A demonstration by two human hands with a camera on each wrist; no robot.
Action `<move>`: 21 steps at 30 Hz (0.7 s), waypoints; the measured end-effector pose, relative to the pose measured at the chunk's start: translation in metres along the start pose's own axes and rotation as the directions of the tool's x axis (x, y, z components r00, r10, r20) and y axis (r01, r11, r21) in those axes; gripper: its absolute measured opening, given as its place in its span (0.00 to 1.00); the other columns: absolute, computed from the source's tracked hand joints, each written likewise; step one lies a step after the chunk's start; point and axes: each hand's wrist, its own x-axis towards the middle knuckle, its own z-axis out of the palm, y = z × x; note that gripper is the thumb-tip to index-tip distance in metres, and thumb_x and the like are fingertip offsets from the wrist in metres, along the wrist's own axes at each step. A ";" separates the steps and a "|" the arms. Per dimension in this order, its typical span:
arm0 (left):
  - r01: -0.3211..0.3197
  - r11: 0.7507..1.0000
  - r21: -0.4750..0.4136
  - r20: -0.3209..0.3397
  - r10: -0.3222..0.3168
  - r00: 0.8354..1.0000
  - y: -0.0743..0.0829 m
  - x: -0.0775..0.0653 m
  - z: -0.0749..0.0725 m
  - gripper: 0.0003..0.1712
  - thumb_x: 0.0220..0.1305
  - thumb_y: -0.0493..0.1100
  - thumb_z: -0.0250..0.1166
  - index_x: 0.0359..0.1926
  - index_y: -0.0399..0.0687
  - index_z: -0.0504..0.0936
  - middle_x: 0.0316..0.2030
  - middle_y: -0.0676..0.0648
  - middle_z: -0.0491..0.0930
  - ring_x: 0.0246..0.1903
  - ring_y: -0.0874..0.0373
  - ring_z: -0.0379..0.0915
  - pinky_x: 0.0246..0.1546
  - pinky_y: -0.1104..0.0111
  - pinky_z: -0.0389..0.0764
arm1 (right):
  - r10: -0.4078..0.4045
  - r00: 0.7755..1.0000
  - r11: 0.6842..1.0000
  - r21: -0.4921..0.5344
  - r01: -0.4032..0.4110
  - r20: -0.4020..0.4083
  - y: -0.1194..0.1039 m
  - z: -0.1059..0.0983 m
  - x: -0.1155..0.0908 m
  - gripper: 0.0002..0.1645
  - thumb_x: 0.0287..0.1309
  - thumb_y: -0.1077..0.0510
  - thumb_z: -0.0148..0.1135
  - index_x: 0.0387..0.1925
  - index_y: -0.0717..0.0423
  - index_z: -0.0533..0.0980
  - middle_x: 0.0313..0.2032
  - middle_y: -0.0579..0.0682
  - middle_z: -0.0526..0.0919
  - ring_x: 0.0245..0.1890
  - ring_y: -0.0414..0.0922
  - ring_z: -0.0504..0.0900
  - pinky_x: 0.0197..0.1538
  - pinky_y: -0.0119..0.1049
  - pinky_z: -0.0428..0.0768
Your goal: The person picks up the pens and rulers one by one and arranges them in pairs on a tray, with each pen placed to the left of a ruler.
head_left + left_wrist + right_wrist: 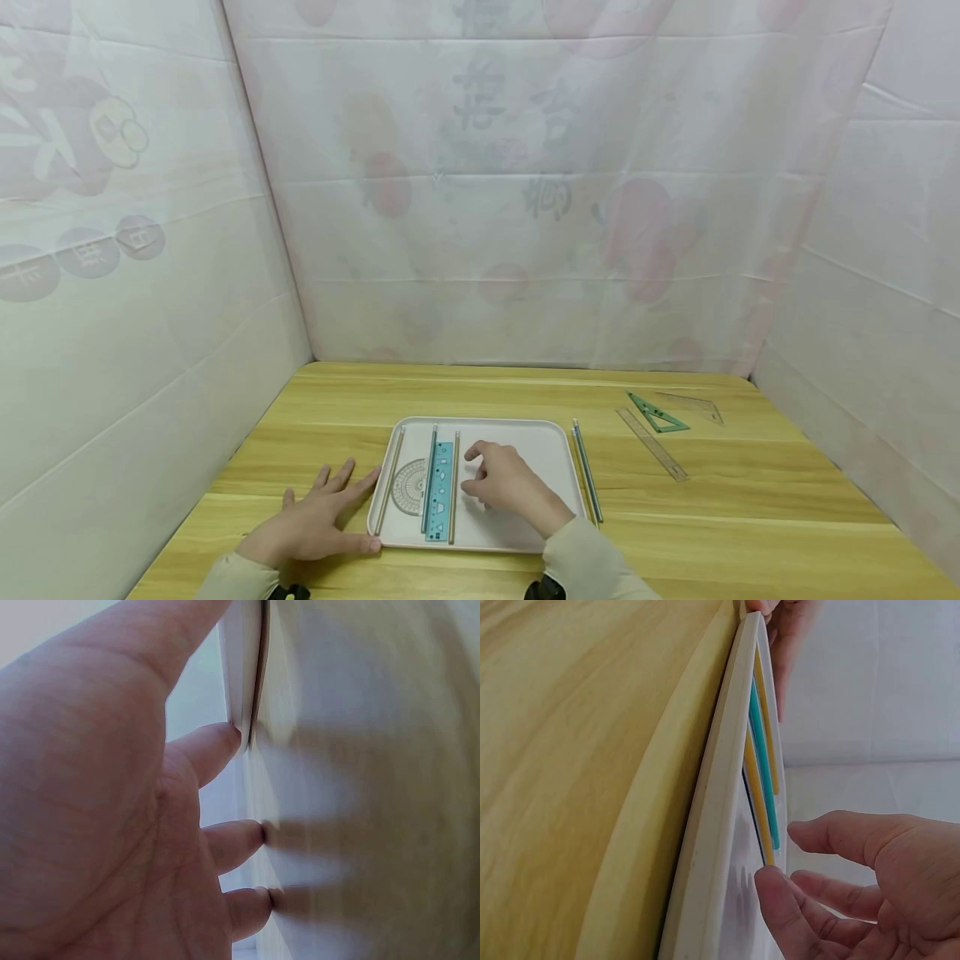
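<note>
A white tray lies on the table. From left to right it holds a gold pencil, a clear protractor, a teal pencil, a light blue ruler printed with shapes, and another gold pencil. My left hand rests with spread fingers at the tray's left side, its thumb touching the near corner and its index finger the rim. Over the tray, just right of the second gold pencil, my right hand hovers with thumb and index finger apart and nothing between them.
Several pencils, gold and teal, lie along the tray's right edge. Farther right are a clear ruler, a green set square and a clear set square. Printed cloth walls enclose the wooden table.
</note>
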 end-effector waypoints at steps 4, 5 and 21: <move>0.000 1.000 0.001 0.000 0.000 1.000 0.000 0.000 0.000 0.62 0.57 0.75 0.74 0.85 0.63 0.59 0.84 0.30 0.50 0.79 0.14 0.39 0.59 0.08 0.39 | 0.000 1.000 1.000 -0.025 0.000 -0.006 0.002 -0.004 -0.001 0.24 0.64 0.61 0.74 0.59 0.65 0.79 0.27 0.48 0.82 0.22 0.41 0.80 0.29 0.33 0.77; -0.001 1.000 0.001 -0.001 0.001 1.000 0.000 0.000 0.000 0.62 0.57 0.75 0.74 0.85 0.63 0.59 0.84 0.30 0.50 0.79 0.13 0.39 0.59 0.08 0.39 | 0.000 1.000 0.999 -0.034 0.000 -0.008 0.003 -0.005 -0.001 0.24 0.64 0.60 0.75 0.58 0.64 0.80 0.28 0.48 0.82 0.23 0.41 0.80 0.29 0.33 0.77; -0.002 1.000 0.006 -0.008 0.002 1.000 0.001 -0.001 0.000 0.62 0.57 0.75 0.74 0.85 0.62 0.59 0.84 0.29 0.50 0.79 0.13 0.40 0.58 0.08 0.39 | -0.037 0.998 0.993 -0.116 0.032 -0.047 0.019 -0.027 -0.011 0.22 0.63 0.57 0.77 0.56 0.61 0.84 0.45 0.55 0.87 0.45 0.50 0.87 0.51 0.51 0.87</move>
